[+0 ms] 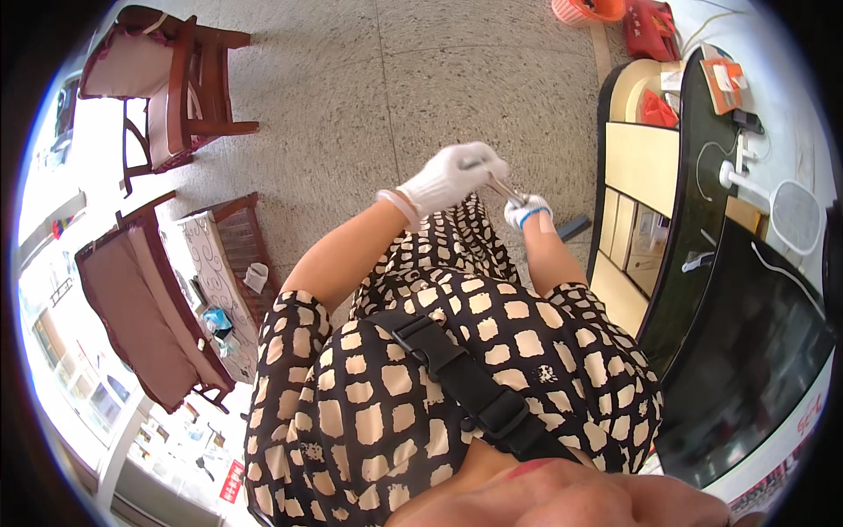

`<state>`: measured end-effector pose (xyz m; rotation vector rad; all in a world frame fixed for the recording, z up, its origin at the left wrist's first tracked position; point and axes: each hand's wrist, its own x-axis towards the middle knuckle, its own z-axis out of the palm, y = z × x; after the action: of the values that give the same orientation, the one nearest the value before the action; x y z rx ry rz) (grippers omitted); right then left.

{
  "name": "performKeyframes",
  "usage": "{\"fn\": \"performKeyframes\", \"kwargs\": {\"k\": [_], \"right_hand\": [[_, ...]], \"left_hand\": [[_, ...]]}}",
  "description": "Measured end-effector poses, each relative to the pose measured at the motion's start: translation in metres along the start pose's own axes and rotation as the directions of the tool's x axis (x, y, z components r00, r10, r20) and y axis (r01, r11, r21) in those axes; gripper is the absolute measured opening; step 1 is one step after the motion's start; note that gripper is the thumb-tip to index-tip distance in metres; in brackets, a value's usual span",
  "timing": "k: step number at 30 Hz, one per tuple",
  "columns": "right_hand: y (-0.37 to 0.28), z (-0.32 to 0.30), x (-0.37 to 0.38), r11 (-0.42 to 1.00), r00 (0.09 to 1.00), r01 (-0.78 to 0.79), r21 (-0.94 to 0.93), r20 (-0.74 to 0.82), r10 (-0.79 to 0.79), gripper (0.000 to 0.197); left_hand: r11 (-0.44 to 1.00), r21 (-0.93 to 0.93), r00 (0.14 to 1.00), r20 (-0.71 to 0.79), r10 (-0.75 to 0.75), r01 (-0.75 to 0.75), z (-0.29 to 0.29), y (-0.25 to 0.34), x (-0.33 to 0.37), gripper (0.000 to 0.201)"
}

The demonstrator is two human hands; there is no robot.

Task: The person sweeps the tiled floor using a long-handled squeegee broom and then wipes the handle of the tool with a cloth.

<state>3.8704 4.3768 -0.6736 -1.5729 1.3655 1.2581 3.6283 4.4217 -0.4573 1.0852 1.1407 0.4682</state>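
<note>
My left hand (450, 182), in a white knitted glove, is closed round the upper part of a slim metallic pole (505, 187). The pole slants down to my right hand (528, 212), also gloved in white with a blue cuff edge, and its fingers are wrapped round it. Past my right wrist a dark grey flat piece (575, 229) shows close to the floor. My right forearm covers the stretch between, so I cannot tell whether it belongs to the pole. Both hands are in front of my black and cream patterned dress (457, 303).
Speckled floor (320, 97) lies ahead. Wooden chairs with cushions (171, 88) and a cloth-covered table (215, 272) stand on the left. Along the right runs a cabinet (639, 167) with a racket-shaped swatter (795, 215) and a dark television (746, 334). An orange basket (588, 10) is far ahead.
</note>
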Motion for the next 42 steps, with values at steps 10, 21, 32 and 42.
{"fn": "performKeyframes", "kwargs": {"k": [10,21,32,42], "right_hand": [[0.057,0.149,-0.035,0.913,0.99,0.125,-0.389,0.111,-0.088,0.007],[0.167,0.158,-0.022,0.367,0.897,0.413,-0.834,0.443,-0.002,0.016],[0.36,0.055,-0.01,-0.041,0.908,0.338,-0.94,0.315,0.275,0.011],[0.471,-0.042,-0.088,0.06,0.864,0.146,-0.987,0.157,0.479,0.015]], "left_hand": [[0.909,-0.376,0.827,-0.557,-0.068,-0.178,-0.053,0.009,-0.029,0.022],[0.902,-0.287,0.47,-0.876,-0.111,-0.322,-0.034,-0.038,-0.136,0.025],[0.929,-0.065,0.024,-0.998,-0.061,-0.365,-0.007,-0.077,-0.3,0.022],[0.612,0.315,-0.117,-0.933,0.342,-0.725,-0.037,-0.06,-0.411,0.036]]}}
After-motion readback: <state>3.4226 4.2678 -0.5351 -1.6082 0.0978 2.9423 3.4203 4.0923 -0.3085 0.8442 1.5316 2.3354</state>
